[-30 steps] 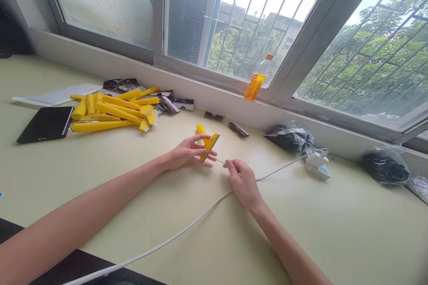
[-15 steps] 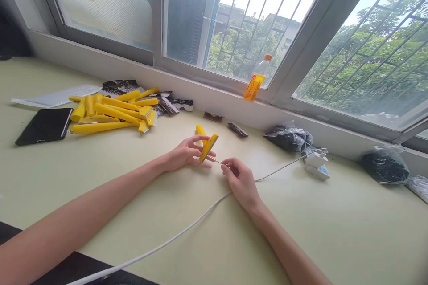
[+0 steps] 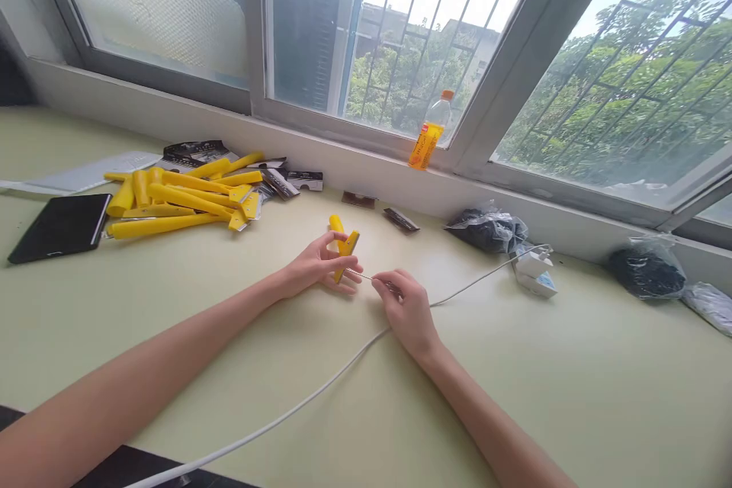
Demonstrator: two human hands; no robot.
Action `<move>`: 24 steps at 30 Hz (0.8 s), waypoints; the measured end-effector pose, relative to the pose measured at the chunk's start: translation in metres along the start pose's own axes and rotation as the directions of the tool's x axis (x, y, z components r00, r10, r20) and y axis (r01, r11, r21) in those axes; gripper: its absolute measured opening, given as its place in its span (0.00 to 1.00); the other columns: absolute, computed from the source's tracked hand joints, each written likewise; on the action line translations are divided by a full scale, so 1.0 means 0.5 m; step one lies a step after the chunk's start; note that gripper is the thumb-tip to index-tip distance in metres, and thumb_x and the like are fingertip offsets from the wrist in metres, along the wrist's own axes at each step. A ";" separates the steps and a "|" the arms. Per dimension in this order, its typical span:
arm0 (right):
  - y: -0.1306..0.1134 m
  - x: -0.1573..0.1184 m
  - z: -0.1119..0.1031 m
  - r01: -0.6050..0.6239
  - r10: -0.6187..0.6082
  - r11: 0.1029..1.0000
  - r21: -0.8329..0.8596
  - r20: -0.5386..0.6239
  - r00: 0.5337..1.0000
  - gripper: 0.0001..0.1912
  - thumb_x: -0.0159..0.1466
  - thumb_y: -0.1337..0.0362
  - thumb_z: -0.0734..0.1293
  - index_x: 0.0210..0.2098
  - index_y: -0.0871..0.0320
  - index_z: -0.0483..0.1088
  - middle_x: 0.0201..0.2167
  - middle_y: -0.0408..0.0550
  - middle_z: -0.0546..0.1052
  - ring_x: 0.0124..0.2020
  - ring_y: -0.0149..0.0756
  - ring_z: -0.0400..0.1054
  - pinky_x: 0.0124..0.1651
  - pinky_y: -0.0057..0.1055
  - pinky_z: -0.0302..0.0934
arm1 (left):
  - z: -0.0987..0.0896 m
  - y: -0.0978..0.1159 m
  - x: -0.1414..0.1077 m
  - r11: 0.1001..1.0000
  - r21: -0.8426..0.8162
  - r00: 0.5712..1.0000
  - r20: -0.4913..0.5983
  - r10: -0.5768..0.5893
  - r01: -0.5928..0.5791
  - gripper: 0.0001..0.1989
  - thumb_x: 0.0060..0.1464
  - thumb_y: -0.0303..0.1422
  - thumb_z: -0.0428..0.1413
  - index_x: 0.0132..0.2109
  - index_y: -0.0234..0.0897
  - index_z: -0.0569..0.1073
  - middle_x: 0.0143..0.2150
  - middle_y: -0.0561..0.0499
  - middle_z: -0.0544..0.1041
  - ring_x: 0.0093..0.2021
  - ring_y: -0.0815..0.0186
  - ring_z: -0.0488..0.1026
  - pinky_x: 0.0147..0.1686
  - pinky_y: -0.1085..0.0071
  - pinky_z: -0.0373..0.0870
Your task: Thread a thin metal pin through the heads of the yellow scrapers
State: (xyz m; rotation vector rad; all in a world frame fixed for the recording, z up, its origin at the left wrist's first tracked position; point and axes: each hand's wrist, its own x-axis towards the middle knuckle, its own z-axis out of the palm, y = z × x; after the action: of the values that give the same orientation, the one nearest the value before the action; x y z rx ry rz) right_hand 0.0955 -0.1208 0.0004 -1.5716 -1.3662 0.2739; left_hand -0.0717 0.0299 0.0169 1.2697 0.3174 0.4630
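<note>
My left hand (image 3: pixel 313 268) holds a yellow scraper (image 3: pixel 343 245) by its head, the handle pointing away toward the window. My right hand (image 3: pixel 405 308) pinches a thin flat metal blade (image 3: pixel 361 275) between thumb and fingers, its far end touching the scraper's head. Both hands hover just above the pale green table (image 3: pixel 572 381). A white cable (image 3: pixel 320 390) runs under my right wrist.
A pile of several yellow scrapers (image 3: pixel 183 197) and black blade packets (image 3: pixel 286 180) lies at the left, beside a black phone (image 3: pixel 57 225). A charger block (image 3: pixel 533 271), two dark plastic bags (image 3: pixel 486 229) and a bottle (image 3: pixel 428 139) on the sill stand along the window.
The scraper's head has turned in my left hand and shows narrower. My right hand has moved closer to it with the blade. The view has shifted slightly.
</note>
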 end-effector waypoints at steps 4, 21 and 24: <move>-0.001 -0.001 0.000 0.045 -0.046 0.997 -0.062 -0.020 0.999 0.13 0.71 0.56 0.64 0.40 0.53 0.79 0.32 0.46 0.74 0.31 0.34 0.65 0.35 0.31 0.59 | 0.001 0.000 0.000 0.999 0.007 0.999 -0.003 0.032 -0.032 0.26 0.57 0.40 0.65 0.54 0.41 0.60 0.47 0.38 0.81 0.45 0.51 0.82 0.50 0.41 0.75; -0.001 0.017 -0.039 -0.124 0.104 0.986 0.112 0.167 0.980 0.10 0.69 0.55 0.63 0.36 0.54 0.63 0.22 0.36 0.61 0.24 0.30 0.53 0.28 0.28 0.49 | 0.013 0.008 -0.002 0.999 0.006 0.999 -0.021 0.046 -0.046 0.21 0.63 0.45 0.56 0.57 0.38 0.67 0.48 0.38 0.79 0.39 0.54 0.81 0.44 0.40 0.78; 0.012 0.024 -0.047 -0.113 0.088 0.987 0.118 0.198 0.976 0.10 0.68 0.55 0.64 0.37 0.53 0.63 0.24 0.36 0.62 0.25 0.31 0.54 0.29 0.29 0.51 | 0.010 0.007 -0.001 0.999 -0.011 0.999 -0.025 0.034 -0.035 0.25 0.64 0.46 0.55 0.61 0.37 0.66 0.51 0.36 0.78 0.38 0.53 0.81 0.42 0.40 0.79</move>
State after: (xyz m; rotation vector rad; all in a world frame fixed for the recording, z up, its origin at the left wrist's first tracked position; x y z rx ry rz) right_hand 0.1200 -0.1219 0.0121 -1.5397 -1.3877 0.5777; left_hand -0.0703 0.0261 0.0218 1.2603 0.3139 0.5099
